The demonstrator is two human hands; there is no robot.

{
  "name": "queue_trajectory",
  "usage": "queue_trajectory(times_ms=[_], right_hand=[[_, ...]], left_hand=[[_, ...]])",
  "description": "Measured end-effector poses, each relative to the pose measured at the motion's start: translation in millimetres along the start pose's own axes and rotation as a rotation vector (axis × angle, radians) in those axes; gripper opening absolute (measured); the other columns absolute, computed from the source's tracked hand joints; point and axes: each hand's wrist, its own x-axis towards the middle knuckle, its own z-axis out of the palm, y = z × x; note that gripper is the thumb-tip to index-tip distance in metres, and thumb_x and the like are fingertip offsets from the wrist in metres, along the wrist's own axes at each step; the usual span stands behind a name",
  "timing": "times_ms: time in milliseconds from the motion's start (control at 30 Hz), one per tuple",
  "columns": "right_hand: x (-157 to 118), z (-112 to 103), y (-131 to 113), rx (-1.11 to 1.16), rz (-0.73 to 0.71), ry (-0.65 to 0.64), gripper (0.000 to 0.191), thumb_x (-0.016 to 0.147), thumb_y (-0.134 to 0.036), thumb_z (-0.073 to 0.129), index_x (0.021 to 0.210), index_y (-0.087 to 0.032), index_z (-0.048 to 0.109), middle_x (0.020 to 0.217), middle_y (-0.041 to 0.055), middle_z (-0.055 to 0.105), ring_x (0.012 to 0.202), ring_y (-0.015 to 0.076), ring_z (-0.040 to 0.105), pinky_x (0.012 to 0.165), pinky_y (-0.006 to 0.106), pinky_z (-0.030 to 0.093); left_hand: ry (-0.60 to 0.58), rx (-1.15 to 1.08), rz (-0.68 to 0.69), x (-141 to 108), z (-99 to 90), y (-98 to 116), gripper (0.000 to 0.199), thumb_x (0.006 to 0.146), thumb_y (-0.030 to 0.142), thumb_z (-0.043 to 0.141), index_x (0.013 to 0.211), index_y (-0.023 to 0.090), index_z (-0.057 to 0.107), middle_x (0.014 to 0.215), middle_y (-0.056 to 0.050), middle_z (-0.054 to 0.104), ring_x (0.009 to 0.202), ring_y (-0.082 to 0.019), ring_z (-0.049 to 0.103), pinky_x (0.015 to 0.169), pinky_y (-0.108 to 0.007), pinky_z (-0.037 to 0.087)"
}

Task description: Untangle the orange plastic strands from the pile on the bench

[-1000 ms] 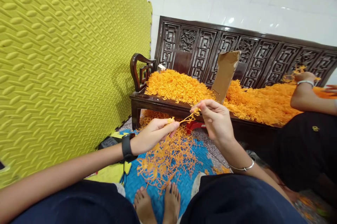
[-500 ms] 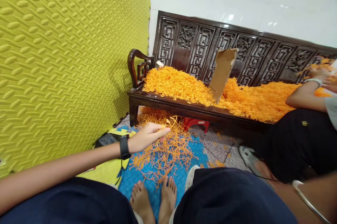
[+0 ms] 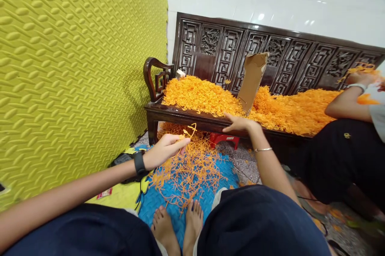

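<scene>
A: Hands?
B: Left hand (image 3: 165, 149) pinches orange strands (image 3: 185, 132), jutting past its fingertips. Right hand (image 3: 240, 123) spread, apparently holding nothing; orange pile (image 3: 204, 95) just beyond it.
A: Step?
B: Probably tossing pileward; next move calls for right hand meeting strands.

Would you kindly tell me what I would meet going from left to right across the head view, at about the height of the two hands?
Yellow mat, black wristband, left hand, held orange strip, right hand, silver bracelet, another person's dark clothing.
</scene>
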Motion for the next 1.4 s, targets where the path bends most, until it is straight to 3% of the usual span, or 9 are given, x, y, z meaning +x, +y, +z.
queue_trajectory(times_ms=[133,300,433,533,600,800,967,1167,1400], right_hand=[[5.8,35.0,-12.6,0.076,-0.025,-0.242,0.078,0.074,-0.043,0.059,0.138,-0.016,0.025,0.13,0.0151,0.045,0.116,0.0242,0.048,0.099,0.036,0.038],[-21.8,23.7,-61.4,0.313,-0.377,-0.334,0.058,0.08,-0.043,0.051,0.132,-0.02,0.037,0.119,0.0091,0.055,0.105,0.0171,0.055,0.094,0.032,0.042],[-48.8,11.5,-110.7,0.581,-0.588,-0.098,0.041,0.09,-0.037,0.036,0.126,-0.02,0.042,0.117,0.0081,0.055,0.1,0.013,0.056,0.089,0.03,0.045],[-59.8,12.4,-135.7,0.542,-0.651,0.144,0.038,0.085,-0.035,0.049,0.12,-0.021,0.048,0.121,0.0077,0.05,0.11,0.0157,0.049,0.092,0.032,0.041],[-62.6,15.2,-144.4,0.459,-0.726,0.198,0.037,0.079,-0.033,0.058,0.114,-0.021,0.053,0.121,0.0062,0.05,0.115,0.0169,0.045,0.097,0.033,0.037],[-64.6,21.3,-148.7,0.405,-0.765,0.014,0.022,0.078,-0.033,0.059,0.094,-0.017,0.061,0.091,0.0017,0.064,0.083,0.011,0.058,0.078,0.024,0.044],[-65.0,24.0,-143.6,0.442,-0.681,0.136,0.014,0.079,-0.029,0.057,0.08,-0.016,0.062,0.078,0.0004,0.062,0.073,0.0092,0.055,0.071,0.023,0.042],[-60.2,30.7,-135.7,0.629,-0.497,0.342,0.017,0.079,-0.032,0.057,0.083,-0.016,0.059,0.081,0.0027,0.061,0.074,0.0116,0.056,0.068,0.026,0.044],[-61.7,29.7,-140.0,0.423,-0.694,0.424,0.029,0.078,-0.031,0.059,0.105,-0.02,0.056,0.107,0.006,0.056,0.103,0.0168,0.051,0.092,0.034,0.039]], left_hand=[[0.033,-0.04,-0.03,1.7,-4.2,1.8,0.041,0.085,0.044,0.04,0.057,0.015,0.047,0.039,0.009,0.028,0.036,-0.005,0.025,0.037,-0.017,0.019],[0.015,-0.095,-0.07,3.2,-0.5,-1.8,0.04,0.084,0.045,0.039,0.06,0.015,0.049,0.035,0.009,0.031,0.032,-0.004,0.027,0.034,-0.016,0.022],[-0.013,-0.097,-0.067,3.0,2.1,-4.2,0.04,0.084,0.045,0.04,0.062,0.014,0.051,0.036,0.009,0.032,0.032,-0.004,0.026,0.034,-0.016,0.021],[-0.043,-0.051,-0.046,1.2,2.0,-2.2,0.041,0.084,0.046,0.042,0.06,0.013,0.052,0.038,0.009,0.032,0.034,-0.004,0.026,0.035,-0.016,0.02],[-0.081,-0.013,-0.025,-0.2,1.3,0.3,0.042,0.083,0.047,0.043,0.06,0.013,0.053,0.039,0.008,0.032,0.035,-0.004,0.027,0.036,-0.017,0.019],[-0.171,0.044,0.051,-2.4,0.0,3.7,0.04,0.082,0.043,0.044,0.066,0.011,0.06,0.041,0.007,0.034,0.037,-0.005,0.031,0.037,-0.017,0.024],[-0.144,-0.017,-0.039,-0.7,1.0,-0.1,0.027,0.078,0.038,0.054,0.082,0.012,0.058,0.043,0.01,0.035,0.036,-0.004,0.032,0.036,-0.017,0.025],[-0.053,-0.232,-0.081,3.8,-7.0,2.5,0.027,0.075,0.029,0.06,0.094,0.012,0.054,0.056,0.005,0.053,0.046,-0.007,0.05,0.045,-0.019,0.037],[-0.022,-0.161,-0.055,2.9,-6.5,6.0,0.026,0.078,0.036,0.055,0.078,0.011,0.061,0.052,0.004,0.05,0.042,-0.005,0.042,0.043,-0.018,0.035]])
